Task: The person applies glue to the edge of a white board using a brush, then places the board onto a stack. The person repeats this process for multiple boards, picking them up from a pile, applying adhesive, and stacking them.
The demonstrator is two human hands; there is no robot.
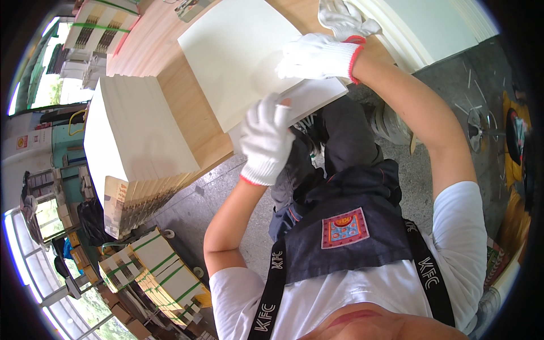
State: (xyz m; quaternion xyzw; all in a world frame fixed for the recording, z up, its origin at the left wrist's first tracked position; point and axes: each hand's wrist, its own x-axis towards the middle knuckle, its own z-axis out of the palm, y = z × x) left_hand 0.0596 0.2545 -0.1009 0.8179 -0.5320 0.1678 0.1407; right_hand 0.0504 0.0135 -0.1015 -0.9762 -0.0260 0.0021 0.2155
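A large white sheet [235, 62] lies on the wooden table, and a second white sheet [323, 93] shows under its near right edge. My left hand [266, 136], in a white knit glove with a red cuff, is over the near edge of the sheets. Its fingers are slightly apart, one bare fingertip shows, and I see nothing in them. The other gloved hand, my right hand [320, 56], rests on the right side of the large sheet with its fingers stretched toward the left. The undersides of both hands are hidden.
Left of the sheet, a tall stack of white-paged booklets [141, 130] stands at the table edge [198, 119]. A spare white glove [345, 20] lies at the far right. Strapped bundles [102, 25] sit at the far left; more strapped stacks [164, 272] stand below left. A fan [476, 122] is at right.
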